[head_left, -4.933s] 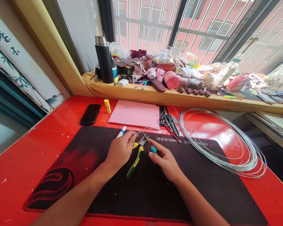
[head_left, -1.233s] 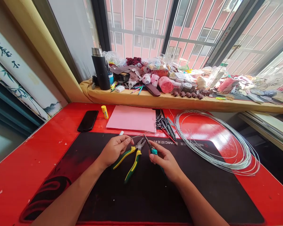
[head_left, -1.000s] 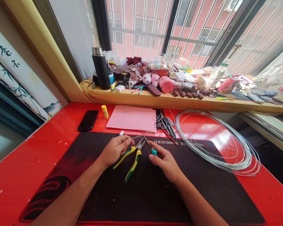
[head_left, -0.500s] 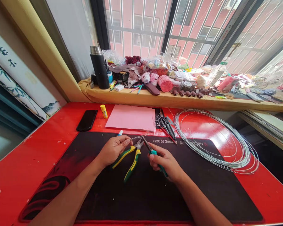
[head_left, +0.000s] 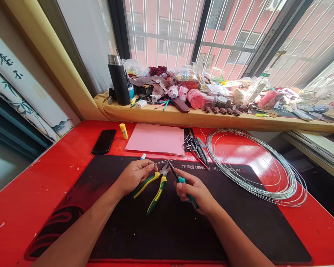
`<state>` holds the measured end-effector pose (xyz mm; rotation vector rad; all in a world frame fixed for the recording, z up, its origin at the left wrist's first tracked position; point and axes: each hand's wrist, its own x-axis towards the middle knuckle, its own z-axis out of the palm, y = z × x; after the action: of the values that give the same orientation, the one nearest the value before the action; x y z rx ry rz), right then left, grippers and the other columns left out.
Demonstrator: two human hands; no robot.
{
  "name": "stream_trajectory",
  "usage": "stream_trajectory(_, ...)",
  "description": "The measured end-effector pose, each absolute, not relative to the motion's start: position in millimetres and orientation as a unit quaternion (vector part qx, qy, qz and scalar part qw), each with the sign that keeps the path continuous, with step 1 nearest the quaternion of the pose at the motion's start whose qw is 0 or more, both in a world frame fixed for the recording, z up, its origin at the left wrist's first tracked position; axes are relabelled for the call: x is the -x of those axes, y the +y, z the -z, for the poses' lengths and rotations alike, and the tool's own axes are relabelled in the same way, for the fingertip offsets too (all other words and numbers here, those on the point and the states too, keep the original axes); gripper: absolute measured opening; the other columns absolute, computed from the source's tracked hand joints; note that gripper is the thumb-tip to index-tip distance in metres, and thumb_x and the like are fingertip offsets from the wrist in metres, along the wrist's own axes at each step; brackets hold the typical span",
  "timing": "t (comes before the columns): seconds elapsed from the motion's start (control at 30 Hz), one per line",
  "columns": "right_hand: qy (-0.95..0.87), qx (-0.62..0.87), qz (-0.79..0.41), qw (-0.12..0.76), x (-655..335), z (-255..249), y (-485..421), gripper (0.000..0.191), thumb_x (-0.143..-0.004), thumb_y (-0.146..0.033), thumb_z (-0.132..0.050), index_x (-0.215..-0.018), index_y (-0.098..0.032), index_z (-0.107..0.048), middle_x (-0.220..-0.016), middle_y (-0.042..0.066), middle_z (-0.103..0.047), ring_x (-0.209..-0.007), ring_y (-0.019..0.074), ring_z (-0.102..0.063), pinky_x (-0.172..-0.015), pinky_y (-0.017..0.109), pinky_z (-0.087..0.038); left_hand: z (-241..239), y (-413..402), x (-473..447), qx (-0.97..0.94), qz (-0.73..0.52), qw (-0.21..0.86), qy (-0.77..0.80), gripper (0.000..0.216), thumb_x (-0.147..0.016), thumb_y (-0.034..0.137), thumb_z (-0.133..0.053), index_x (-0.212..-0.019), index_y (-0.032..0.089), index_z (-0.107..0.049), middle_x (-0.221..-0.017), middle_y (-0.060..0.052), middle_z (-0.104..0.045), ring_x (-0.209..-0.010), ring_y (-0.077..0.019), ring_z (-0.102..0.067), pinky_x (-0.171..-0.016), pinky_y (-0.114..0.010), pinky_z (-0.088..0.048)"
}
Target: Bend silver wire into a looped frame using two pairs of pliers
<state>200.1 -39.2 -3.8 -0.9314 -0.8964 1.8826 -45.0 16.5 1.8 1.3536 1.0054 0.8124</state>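
Note:
Between the thumb and fingers of my left hand (head_left: 136, 175) is pinched a thin piece of wire (head_left: 161, 162) that points right. My right hand (head_left: 195, 191) is closed around the teal handles of needle-nose pliers (head_left: 180, 179), whose dark tips meet the wire near its right end. Whether the jaws clamp it is too small to tell. Below the wire, yellow-and-green combination pliers (head_left: 157, 189) lie on the black desk mat (head_left: 167, 230) with their handles spread. The left fingers are close to one of those handles.
A big coil of wire (head_left: 291, 185) lies on the right. Behind the mat are pink paper (head_left: 156, 139), scissors and a cutter (head_left: 199, 150), a glue stick (head_left: 123, 131) and a phone (head_left: 104, 142). Craft clutter and a black flask (head_left: 118, 81) crowd the windowsill.
The whole view has shifted very slightly. Both hands, the wire and the needle-nose pliers keep nearly the same pose.

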Motion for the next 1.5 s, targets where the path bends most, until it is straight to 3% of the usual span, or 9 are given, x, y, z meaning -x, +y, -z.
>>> stream_trajectory(0.33,-0.388,0.401,-0.691,0.461,-199.0,2.9,-36.1,0.06,-0.078,-0.032,-0.081,-0.135,-0.024,-0.067,-0.085,0.001,-0.058,-0.066,0.0119,-0.05,-0.061,0.027,-0.036,6.8,16.8,36.6,-0.479,-0.446,0.64,0.404,0.04,-0.086,0.053,-0.071,-0.092,0.014,-0.071,-0.057,0.009,-0.027,-0.051,-0.0078,-0.018,-0.047,-0.023,-0.015)
stream_trajectory(0.67,-0.47,0.441,-0.634,0.426,-201.9,18.5,-32.9,0.067,-0.081,-0.038,-0.079,-0.144,-0.024,-0.061,-0.089,0.001,-0.062,-0.075,0.0156,-0.053,-0.071,0.03,-0.043,2.1,11.8,32.5,-0.473,-0.415,0.664,0.404,0.043,-0.084,0.055,-0.073,-0.091,0.013,-0.071,-0.055,0.01,-0.028,-0.049,-0.0062,-0.019,-0.046,-0.022,-0.012)
stream_trajectory(1.0,-0.536,0.461,-0.585,0.397,-203.0,16.8,-35.6,0.065,-0.084,-0.042,-0.076,-0.145,-0.025,-0.061,-0.099,0.005,-0.068,-0.096,0.0243,-0.061,-0.097,0.042,-0.045,-5.7,9.2,29.5,-0.385,-0.374,0.746,0.394,0.041,-0.077,0.05,-0.079,-0.084,0.012,-0.068,-0.051,0.012,-0.026,-0.046,-0.0037,-0.012,-0.043,-0.02,-0.006)
stream_trajectory(1.3,-0.523,0.457,-0.592,0.409,-200.7,20.6,-35.3,0.065,-0.084,-0.042,-0.075,-0.144,-0.024,-0.061,-0.09,0.003,-0.065,-0.079,0.0196,-0.058,-0.077,0.035,-0.048,-3.2,7.0,23.0,-0.436,-0.368,0.715,0.404,0.043,-0.079,0.053,-0.077,-0.084,0.011,-0.069,-0.052,0.011,-0.029,-0.046,-0.004,-0.014,-0.043,-0.02,-0.007)
stream_trajectory(1.5,-0.483,0.443,-0.634,0.411,-197.9,17.2,-36.8,0.066,-0.084,-0.043,-0.077,-0.145,-0.023,-0.06,-0.082,0.0,-0.055,-0.065,0.0124,-0.045,-0.059,0.027,-0.037,-4.6,7.1,24.2,-0.424,-0.359,0.728,0.402,0.043,-0.078,0.054,-0.076,-0.083,0.012,-0.069,-0.052,0.011,-0.028,-0.046,-0.0039,-0.014,-0.044,-0.021,-0.007)
